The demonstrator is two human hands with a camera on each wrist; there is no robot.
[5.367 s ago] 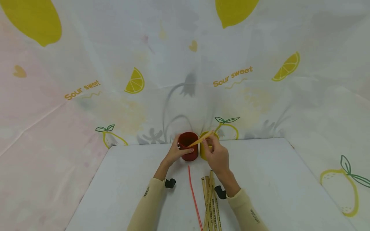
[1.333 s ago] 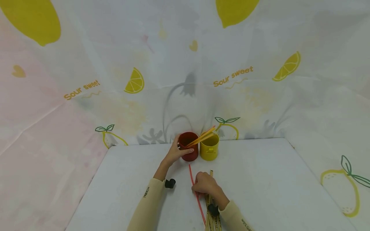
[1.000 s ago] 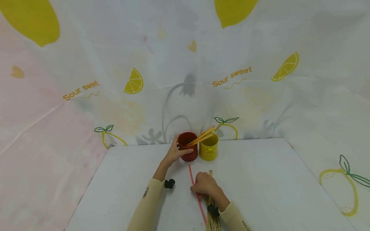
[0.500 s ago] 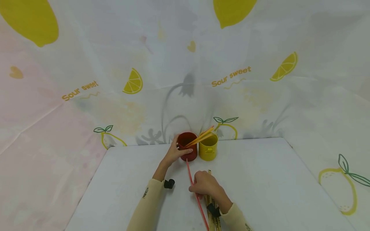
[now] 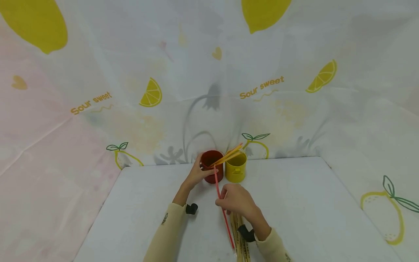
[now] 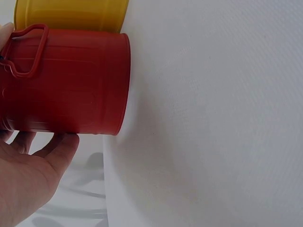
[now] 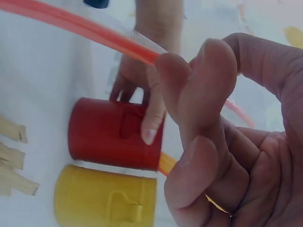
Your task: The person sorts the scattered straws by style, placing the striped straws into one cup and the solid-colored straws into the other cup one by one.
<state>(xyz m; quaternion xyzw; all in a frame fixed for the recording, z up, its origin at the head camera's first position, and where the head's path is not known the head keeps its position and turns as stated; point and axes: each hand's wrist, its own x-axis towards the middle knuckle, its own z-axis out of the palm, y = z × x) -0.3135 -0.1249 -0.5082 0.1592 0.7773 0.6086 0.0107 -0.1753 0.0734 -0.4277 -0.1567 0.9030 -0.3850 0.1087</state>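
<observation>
My left hand (image 5: 196, 176) grips the red cup (image 5: 214, 178) around its side near the rim, thumb across the front. In the left wrist view the cup's wire handle shows, with fingertips against its wall. Several orange-yellow straws (image 5: 230, 154) lean out of the cup toward the right. My right hand (image 5: 238, 200) pinches a red straw (image 5: 227, 226) between thumb and fingers. Its far end overlaps the red cup's front near my left thumb; the near end slants down toward me. A clear wrapper shows along the straw (image 7: 118, 42) in the right wrist view.
A yellow cup (image 5: 235, 174) stands close to the right of the red one, the straws crossing over its rim. Several tan strips with printed marks (image 5: 241, 243) lie on the white table (image 5: 294, 203) below my right hand. A printed cloth backdrop (image 5: 209, 120) rises behind.
My right hand set orange-yellow straws in the red cup, then came down to the red straw. It has since lifted that straw forward toward the cup. My left hand has kept its grip.
</observation>
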